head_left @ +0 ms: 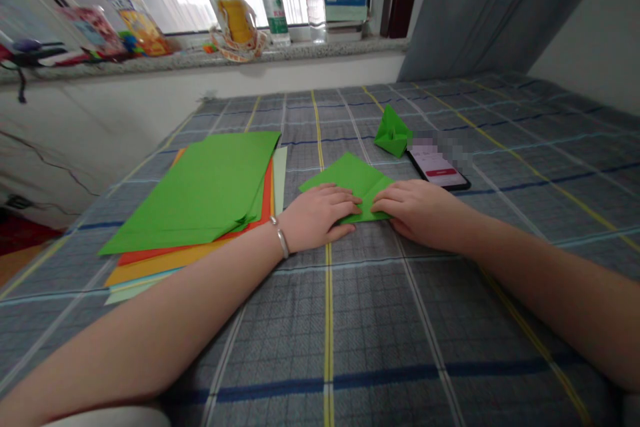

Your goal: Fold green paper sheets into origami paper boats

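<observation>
A folded sheet of green paper (350,174) lies in front of me on the checked cloth, with crease lines showing. My left hand (320,215) rests on its lower left part, fingers stretched out flat and thumb apart. At the lower right edge of the sheet, my right hand (425,215) has its fingers curled on the paper; the thumb is partly hidden below them. Just beyond my right hand stands a folded green paper shape (392,132) with a pointed top. A bracelet (280,237) circles my left wrist.
A stack of coloured paper (200,190), green on top, lies to the left. A phone (438,167) with its screen lit lies behind my right hand. Bottles (274,10) and boxes (346,0) stand on the windowsill (185,61). A grey curtain (480,13) hangs at the right.
</observation>
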A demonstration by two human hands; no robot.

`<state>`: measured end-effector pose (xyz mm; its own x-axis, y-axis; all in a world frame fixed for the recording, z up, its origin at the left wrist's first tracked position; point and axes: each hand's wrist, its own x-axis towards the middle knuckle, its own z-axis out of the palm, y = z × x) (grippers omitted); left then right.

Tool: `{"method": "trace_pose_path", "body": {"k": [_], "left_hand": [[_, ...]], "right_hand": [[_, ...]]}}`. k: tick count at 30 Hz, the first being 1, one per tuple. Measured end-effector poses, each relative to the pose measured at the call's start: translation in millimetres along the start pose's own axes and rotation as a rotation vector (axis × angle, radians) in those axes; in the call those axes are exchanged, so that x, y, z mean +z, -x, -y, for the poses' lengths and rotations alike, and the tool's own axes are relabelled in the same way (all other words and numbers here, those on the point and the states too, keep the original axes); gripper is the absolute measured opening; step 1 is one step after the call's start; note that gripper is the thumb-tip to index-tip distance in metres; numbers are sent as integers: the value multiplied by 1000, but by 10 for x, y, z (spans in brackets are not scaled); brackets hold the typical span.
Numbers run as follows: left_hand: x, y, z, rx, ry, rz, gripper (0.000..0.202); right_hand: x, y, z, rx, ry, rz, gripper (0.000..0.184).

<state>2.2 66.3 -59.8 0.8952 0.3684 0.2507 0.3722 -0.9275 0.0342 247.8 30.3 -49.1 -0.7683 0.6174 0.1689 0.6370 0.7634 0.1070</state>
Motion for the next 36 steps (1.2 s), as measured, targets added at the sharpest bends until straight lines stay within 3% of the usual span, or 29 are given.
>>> {"method": "trace_pose_path", "body": {"k": [4,10,14,21,36], "left_hand": [[75,-35,-79,-47,-117,-58,23],[78,-63,-152,-9,-204,-113,19],[69,-115,-178,-14,-216,-73,16],[116,-164,-160,10,-224,-77,29],[11,-85,-95,68,-375,-150,25]], "right_hand": [[43,-53,62,12,-4,-60,14],[60,-105,179,77,82,-92,20],[67,-130,193,130,64,-117,21],[76,-154,193,146,2,-144,19],[56,-98,168,127,3,-176,24]]}}
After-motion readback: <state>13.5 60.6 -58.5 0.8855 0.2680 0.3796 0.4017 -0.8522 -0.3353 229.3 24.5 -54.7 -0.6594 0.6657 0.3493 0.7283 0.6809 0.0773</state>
